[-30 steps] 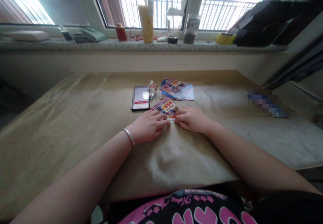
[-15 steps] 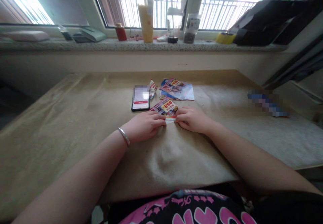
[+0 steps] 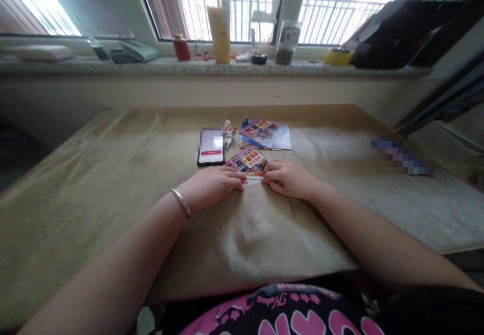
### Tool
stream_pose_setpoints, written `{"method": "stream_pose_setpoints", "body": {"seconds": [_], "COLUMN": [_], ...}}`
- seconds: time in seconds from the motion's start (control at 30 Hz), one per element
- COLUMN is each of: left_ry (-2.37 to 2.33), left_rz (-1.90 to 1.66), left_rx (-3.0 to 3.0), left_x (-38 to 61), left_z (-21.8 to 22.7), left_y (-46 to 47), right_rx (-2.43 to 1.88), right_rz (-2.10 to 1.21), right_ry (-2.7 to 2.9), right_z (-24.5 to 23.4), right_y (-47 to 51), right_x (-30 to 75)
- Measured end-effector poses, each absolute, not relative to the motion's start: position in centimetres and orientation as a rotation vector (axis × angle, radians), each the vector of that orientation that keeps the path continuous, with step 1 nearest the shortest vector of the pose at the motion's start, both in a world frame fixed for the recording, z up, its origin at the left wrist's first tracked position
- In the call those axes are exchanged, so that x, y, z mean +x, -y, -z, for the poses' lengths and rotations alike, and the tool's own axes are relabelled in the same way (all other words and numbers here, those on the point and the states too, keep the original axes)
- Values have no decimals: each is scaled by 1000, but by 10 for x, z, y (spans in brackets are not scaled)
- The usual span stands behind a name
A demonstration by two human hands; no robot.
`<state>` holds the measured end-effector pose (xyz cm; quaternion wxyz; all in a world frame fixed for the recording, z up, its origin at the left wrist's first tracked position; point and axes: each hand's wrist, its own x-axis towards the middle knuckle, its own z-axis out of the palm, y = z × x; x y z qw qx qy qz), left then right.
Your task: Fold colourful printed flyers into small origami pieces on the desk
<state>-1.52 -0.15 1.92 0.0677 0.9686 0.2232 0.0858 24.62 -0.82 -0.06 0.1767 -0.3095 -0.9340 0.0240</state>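
Observation:
A colourful printed flyer (image 3: 247, 160) lies on the table between my hands, a yellow price label on it. Its near edge is folded over and shows a white strip. My left hand (image 3: 216, 186) has its fingers closed at the left part of this fold, with the thumb near the edge. At the fold's right end, the curled fingers of my right hand (image 3: 289, 179) pinch the paper. Just beyond my left hand lies a phone (image 3: 210, 157) with a lit screen. A small folded paper piece (image 3: 229, 129) stands beside the phone.
Behind the flyer is a stack of printed sheets (image 3: 282, 136). A blurred blue printed item (image 3: 403, 156) lies at the table's right. The windowsill (image 3: 159, 68) carries a tall yellow-filled cup (image 3: 220, 35), a red jar (image 3: 182, 49), clear containers and a yellow tape roll (image 3: 339, 56).
My left hand has slid a little left along the fold, so more of the white strip shows. My right hand stays almost still.

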Motion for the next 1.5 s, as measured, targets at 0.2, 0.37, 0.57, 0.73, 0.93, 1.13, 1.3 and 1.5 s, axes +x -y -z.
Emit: {"method": "stream_pose_setpoints", "body": {"seconds": [0.2,0.37,0.57,0.73,0.93,1.13,1.3,1.5], "left_ry": [-700,-773,-807,-855,-863,-857,-906,-949], "left_rz": [-249,-214,-164,-99,-33,-70,-45,-45], "left_rx": [2896,2858,2827,2808,2806,2812,2759,2807], "left_x": [-17,-20,-24,-25,-25,-25,-25,-20], "left_z": [-20,-20,-26,-33,-37,-34,-34,-36], "left_y": [2,1,3,5,6,4,3,9], "right_rx": [-889,-910,-926,-968,-1097,-1189,-1223,-1340], "right_rz": [-70,-75,-78,-113,-85,-122,-119,-71], "right_ry": [2660,2657,2672,2684,2696,2691,2703,2731], "right_z": [0,-2,-2,-6,-14,-17,-20,-24], "right_y": [8,9,9,9,11,9,7,8], "right_x": [246,246,248,253,258,266,273,275]}}
